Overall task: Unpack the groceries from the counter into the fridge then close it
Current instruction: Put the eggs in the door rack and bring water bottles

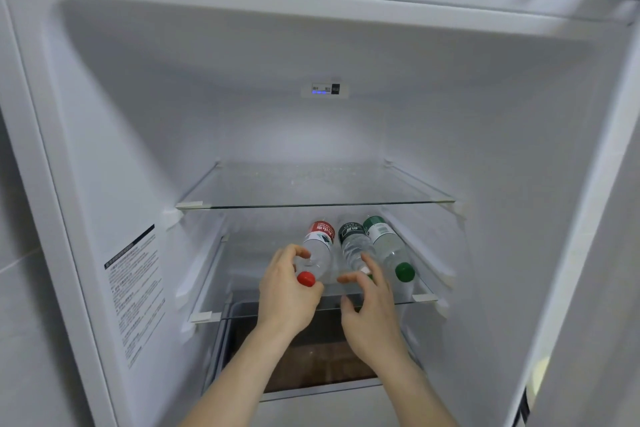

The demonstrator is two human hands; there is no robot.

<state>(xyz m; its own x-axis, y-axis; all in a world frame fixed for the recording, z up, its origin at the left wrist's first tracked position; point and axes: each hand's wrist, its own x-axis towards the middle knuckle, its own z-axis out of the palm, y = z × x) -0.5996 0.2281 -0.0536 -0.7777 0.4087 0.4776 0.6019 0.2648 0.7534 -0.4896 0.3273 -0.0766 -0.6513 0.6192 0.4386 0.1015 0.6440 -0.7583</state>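
Your three water bottles lie on their sides on the lower glass shelf (424, 296) of the open fridge (104, 149), caps pointing out toward you. The red-capped bottle (317, 253) is on the left, the dark-labelled bottle (353, 246) is in the middle, and the green-capped bottle (389, 246) is on the right, just beside the middle one.

Your left hand (285, 291) reaches in palm-forward, its fingers curled round the neck end of the red-capped bottle, with the red cap showing in front of the palm. Your right hand (372, 308) is raised at the shelf's front edge, fingers spread and relaxed, fingertips at the cap end of the dark-labelled bottle; whether they actually touch it is hard to tell, and that bottle's cap is hidden behind them.

The upper glass shelf (315, 204) sits above. Below, a drawer (311, 357) is partly covered by your forearms. A printed label (133, 295) on the left wall is too blurred to read
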